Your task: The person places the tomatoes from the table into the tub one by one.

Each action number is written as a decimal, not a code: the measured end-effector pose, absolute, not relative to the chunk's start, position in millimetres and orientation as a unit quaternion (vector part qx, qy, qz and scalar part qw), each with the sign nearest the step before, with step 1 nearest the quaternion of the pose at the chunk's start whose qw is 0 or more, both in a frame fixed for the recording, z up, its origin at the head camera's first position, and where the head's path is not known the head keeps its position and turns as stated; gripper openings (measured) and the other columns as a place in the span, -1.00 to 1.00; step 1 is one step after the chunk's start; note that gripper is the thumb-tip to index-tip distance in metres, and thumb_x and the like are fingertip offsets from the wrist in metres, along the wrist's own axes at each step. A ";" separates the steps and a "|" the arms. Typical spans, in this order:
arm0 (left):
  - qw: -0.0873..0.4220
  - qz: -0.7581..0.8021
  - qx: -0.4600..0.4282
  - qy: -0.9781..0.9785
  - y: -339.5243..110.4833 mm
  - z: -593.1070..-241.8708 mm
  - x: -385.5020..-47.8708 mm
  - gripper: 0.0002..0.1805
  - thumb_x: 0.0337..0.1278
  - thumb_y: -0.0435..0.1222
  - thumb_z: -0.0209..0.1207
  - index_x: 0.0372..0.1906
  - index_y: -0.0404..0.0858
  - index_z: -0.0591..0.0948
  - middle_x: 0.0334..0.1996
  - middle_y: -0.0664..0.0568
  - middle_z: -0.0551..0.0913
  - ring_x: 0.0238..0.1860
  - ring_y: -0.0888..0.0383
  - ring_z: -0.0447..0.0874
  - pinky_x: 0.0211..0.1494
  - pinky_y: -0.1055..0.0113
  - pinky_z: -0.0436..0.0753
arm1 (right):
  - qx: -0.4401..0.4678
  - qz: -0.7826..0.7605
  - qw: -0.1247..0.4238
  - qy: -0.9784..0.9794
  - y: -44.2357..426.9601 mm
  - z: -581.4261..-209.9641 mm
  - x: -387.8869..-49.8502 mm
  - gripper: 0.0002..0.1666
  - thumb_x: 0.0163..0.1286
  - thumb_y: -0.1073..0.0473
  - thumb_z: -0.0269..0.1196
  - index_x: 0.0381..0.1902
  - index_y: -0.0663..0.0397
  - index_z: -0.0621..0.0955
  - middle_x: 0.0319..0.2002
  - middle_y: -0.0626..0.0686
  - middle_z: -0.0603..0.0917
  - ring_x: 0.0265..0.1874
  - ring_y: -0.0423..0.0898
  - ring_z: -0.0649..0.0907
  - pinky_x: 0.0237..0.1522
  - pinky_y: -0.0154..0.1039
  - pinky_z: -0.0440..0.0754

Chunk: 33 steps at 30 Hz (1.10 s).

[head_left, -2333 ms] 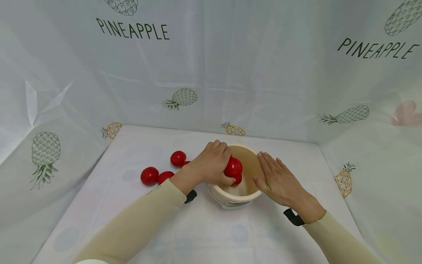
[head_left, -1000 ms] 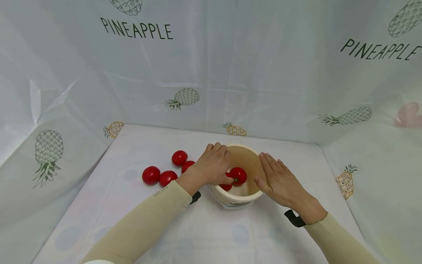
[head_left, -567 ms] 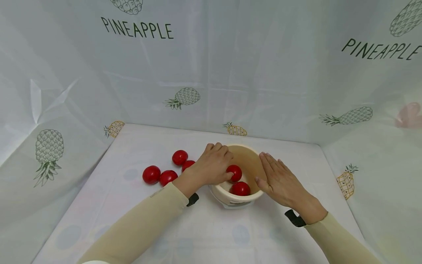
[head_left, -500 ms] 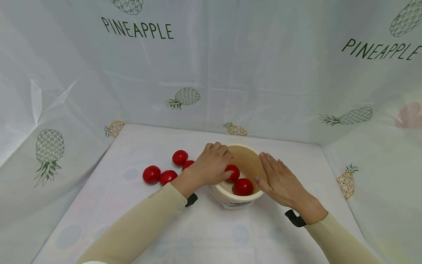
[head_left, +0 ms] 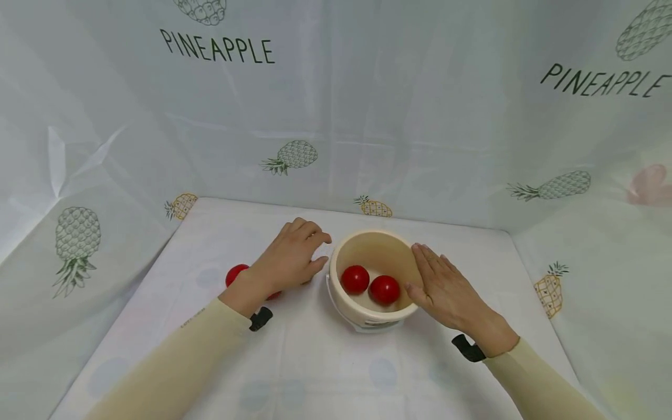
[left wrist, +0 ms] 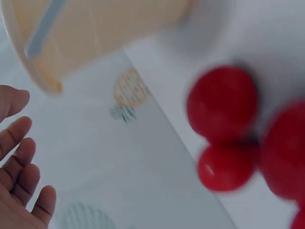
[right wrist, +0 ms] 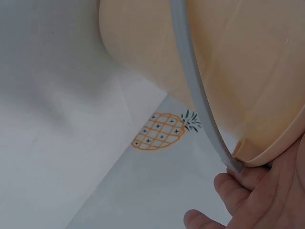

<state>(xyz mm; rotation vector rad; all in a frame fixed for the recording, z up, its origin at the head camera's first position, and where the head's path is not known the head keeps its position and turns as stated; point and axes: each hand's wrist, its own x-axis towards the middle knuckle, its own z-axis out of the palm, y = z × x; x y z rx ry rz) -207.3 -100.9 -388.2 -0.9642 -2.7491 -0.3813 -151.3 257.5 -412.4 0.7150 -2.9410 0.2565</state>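
Observation:
A cream bucket (head_left: pixel 343 300) stands on the table with two red tomatoes inside, one tomato (head_left: pixel 354 280) at the left and another tomato (head_left: pixel 385 290) beside it. My left hand (head_left: pixel 286 259) is over the table just left of the bucket, its fingers loosely bent and holding nothing. Beneath that arm more tomatoes lie partly hidden; one tomato (head_left: pixel 234 273) peeks out on its far side. The left wrist view shows several, including a blurred tomato (left wrist: pixel 223 105). With fingers straight, my right hand (head_left: pixel 446 289) rests against the bucket's right rim, near the grey handle (right wrist: pixel 193 81).
A white tablecloth (head_left: pixel 325 361) with pale dots covers the table. Behind it and at both sides hangs a pale sheet (head_left: pixel 409 116) printed with pineapples.
My left hand let go of a tomato inside the bucket, then came out and moved left over the tomatoes on the table. The right hand stayed at the rim.

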 end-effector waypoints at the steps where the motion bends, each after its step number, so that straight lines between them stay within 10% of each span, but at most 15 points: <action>1: 0.108 -0.128 -0.322 -0.932 -109.7 -389.0 -206.3 -0.64 0.39 -0.11 0.29 0.19 -0.11 0.67 0.11 0.03 0.61 0.20 0.03 0.43 0.33 0.09 0.45 | 0.235 0.085 0.053 -0.967 257.6 -412.3 -151.3 -0.10 0.62 -0.13 0.02 0.62 0.40 0.15 0.60 0.35 0.25 0.59 0.30 0.29 0.53 0.35 0.26; 17: 0.061 -0.012 -0.258 -0.964 -252.4 -431.6 -189.9 -0.28 0.06 -0.10 0.51 0.28 -0.36 0.57 0.18 -0.21 0.59 0.25 -0.22 0.45 0.28 -0.20 0.45 | 0.231 0.082 0.045 -0.968 256.5 -411.8 -150.7 -0.09 0.63 -0.14 0.00 0.62 0.41 0.14 0.60 0.36 0.25 0.59 0.31 0.28 0.53 0.35 0.26; 33: 0.050 0.039 -0.259 -0.964 -268.6 -469.8 -194.3 -0.09 -0.11 0.07 0.58 0.28 -0.39 0.54 0.17 -0.24 0.58 0.24 -0.23 0.44 0.28 -0.23 0.47 | 0.232 0.076 0.049 -0.969 256.5 -414.6 -152.0 -0.09 0.61 -0.11 0.05 0.62 0.43 0.13 0.61 0.37 0.24 0.60 0.31 0.27 0.52 0.35 0.27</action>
